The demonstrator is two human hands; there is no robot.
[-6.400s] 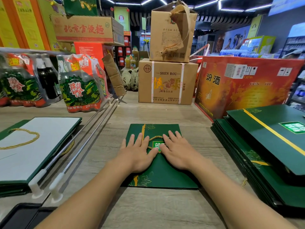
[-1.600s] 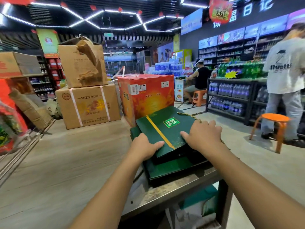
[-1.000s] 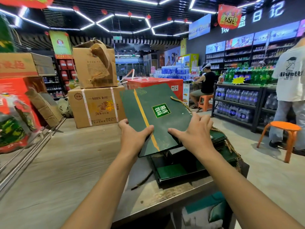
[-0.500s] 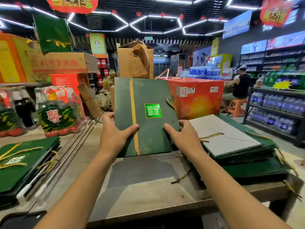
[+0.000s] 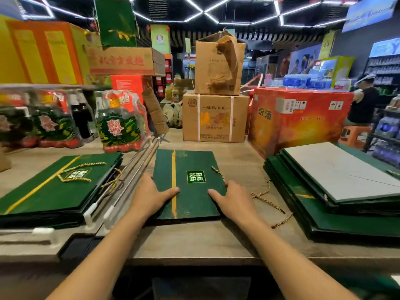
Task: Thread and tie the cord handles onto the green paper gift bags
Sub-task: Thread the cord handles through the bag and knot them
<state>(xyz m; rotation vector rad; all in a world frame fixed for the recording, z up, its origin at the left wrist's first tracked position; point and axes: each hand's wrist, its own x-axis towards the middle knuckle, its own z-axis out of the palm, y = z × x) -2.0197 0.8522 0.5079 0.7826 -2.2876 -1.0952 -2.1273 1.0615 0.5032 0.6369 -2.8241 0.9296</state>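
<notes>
A flat green paper gift bag [image 5: 190,191] with a gold stripe and a green label lies on the wooden table [image 5: 194,239] in front of me. My left hand [image 5: 151,195] grips its left edge, thumb on top. My right hand [image 5: 234,199] grips its right edge the same way. A gold cord [image 5: 218,173] pokes out at the bag's right side. Loose gold cords [image 5: 267,201] lie on the table just right of my right hand. On the left sits a stack of green bags with cord handles [image 5: 58,187]. A stack of flat bags [image 5: 324,204] is on the right, its top one grey side up.
Two metal rods [image 5: 138,169] run diagonally between the left stack and the middle bag. Cardboard boxes [image 5: 214,118] and a red carton [image 5: 298,120] stand at the back, bottle packs [image 5: 119,124] at the back left. A person [image 5: 363,105] sits far right.
Both hands carried the green bag from the right stack, held it upright, then lowered it flat onto the table's middle. My view swung left, back to the table.
</notes>
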